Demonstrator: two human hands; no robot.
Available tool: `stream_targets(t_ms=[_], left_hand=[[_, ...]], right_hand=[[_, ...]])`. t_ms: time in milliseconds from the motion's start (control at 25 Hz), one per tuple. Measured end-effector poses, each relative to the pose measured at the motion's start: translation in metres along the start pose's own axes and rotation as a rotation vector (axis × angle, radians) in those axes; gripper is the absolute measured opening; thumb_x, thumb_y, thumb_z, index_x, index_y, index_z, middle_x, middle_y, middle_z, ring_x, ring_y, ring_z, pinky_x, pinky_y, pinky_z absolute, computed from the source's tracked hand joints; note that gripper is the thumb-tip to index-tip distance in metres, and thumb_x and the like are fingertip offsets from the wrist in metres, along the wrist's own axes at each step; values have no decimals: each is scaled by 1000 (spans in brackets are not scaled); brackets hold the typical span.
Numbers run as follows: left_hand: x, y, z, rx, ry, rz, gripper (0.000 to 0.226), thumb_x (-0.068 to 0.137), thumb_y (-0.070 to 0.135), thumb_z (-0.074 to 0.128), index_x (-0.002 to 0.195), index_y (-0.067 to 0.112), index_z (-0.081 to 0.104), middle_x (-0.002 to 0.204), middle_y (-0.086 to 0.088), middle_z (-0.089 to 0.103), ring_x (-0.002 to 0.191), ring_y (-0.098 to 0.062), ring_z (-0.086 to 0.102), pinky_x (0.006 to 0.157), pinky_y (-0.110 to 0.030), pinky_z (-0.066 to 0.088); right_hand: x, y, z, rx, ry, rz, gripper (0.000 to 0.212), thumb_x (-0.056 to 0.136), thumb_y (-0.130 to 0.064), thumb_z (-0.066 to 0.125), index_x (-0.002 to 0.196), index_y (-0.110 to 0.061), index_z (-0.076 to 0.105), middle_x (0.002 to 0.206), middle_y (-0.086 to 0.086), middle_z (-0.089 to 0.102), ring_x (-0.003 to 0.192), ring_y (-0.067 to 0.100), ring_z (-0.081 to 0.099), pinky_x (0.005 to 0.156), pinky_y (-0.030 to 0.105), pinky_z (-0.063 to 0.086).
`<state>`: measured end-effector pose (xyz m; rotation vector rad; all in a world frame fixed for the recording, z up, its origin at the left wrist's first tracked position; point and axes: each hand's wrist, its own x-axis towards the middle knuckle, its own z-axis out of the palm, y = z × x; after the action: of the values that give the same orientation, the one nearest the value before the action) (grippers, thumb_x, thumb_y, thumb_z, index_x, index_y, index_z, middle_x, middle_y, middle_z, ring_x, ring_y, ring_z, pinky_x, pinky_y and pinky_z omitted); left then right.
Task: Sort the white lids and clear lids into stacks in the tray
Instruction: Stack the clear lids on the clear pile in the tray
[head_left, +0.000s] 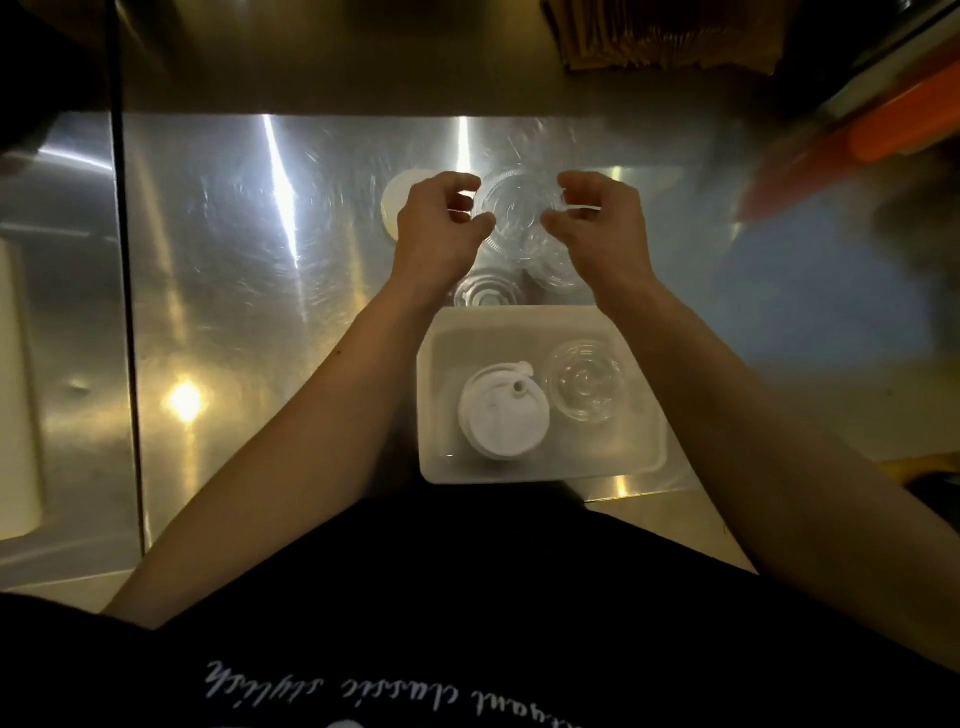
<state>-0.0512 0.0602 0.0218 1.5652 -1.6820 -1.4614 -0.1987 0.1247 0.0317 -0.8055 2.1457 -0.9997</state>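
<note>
A clear lid (517, 208) is held above the steel counter between both hands: my left hand (439, 228) pinches its left rim and my right hand (602, 223) pinches its right rim. Under it lie more clear lids (485, 293), one (558, 270) partly hidden by my right hand. A white lid (402, 200) lies on the counter left of my left hand, half covered by it. The white tray (540, 470) sits nearer to me, holding a stack of white lids (501, 413) on its left and a clear lid stack (584, 387) on its right.
The steel counter (260, 260) stretches to the left, with a dark seam (127, 312) running down it. An orange and blue blurred object (857, 171) sits at the right. Brown paper goods (675, 47) stand at the back right.
</note>
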Motion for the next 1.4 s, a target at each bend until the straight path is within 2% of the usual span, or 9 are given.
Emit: stream_targets(t_ms=[280,440,560,800,1000,1120,1200,1320,1400], left_hand=[[2,12,38,70,17,-2,41,81,17,73,120,17,62,100,5,60,89,-11,63,87,-29,56],[5,11,56,116,-28,-10,43,81,16,73,122,14,59,110,-6,65,92,-17,66,85,-33,58],[9,6,65,171,-37,-11,43,81,16,72,122,12,59,114,-10,65,90,-17,65,83,-32,56],[20,-4,80,209,-73,-57,43,79,13,73,121,10,59,108,-10,63,86,-17,61,78,-32,55],[28,-12,91,304,-107,-64,42,78,14,72,118,8,60,108,-15,65,95,-25,65,87,-39,55],[31,-15,97,337,-119,-62,40,78,13,72,116,6,62,110,-15,67,96,-27,65,89,-39,54],[32,-17,99,352,-116,-54,40,77,13,72,115,6,62,109,-14,67,96,-27,65,88,-39,54],[35,-20,101,376,-112,-54,40,77,13,73,115,7,63,107,-14,67,95,-27,65,89,-38,53],[36,-21,102,382,-112,-48,39,76,12,73,114,6,63,106,-15,68,95,-27,65,88,-38,53]], right_hand=[[25,26,-28,-46,-41,-7,37,82,-15,72,117,-15,64,114,0,67,90,4,61,70,6,46],[37,42,-37,-37,-64,12,36,80,-12,72,115,-14,66,108,0,67,85,4,61,69,4,47],[44,54,-40,-49,-87,19,36,79,-12,71,114,-14,67,105,0,68,82,3,62,76,12,50],[56,78,-37,-79,-121,73,33,78,-13,69,111,-17,68,105,2,70,86,10,67,88,29,56],[63,94,-35,-79,-128,110,32,78,-11,67,110,-18,68,95,-4,66,82,8,65,78,18,53],[66,100,-35,-66,-131,127,31,79,-8,66,109,-16,69,90,-3,66,76,8,64,62,6,48],[67,102,-35,-59,-130,138,31,78,-7,66,108,-16,70,92,-1,68,76,10,65,58,8,49],[67,103,-35,-57,-137,142,32,78,-5,66,108,-15,69,96,1,69,85,14,67,75,21,56],[67,104,-35,-76,-147,122,33,77,-5,66,109,-14,69,95,0,69,85,11,66,79,17,53]])
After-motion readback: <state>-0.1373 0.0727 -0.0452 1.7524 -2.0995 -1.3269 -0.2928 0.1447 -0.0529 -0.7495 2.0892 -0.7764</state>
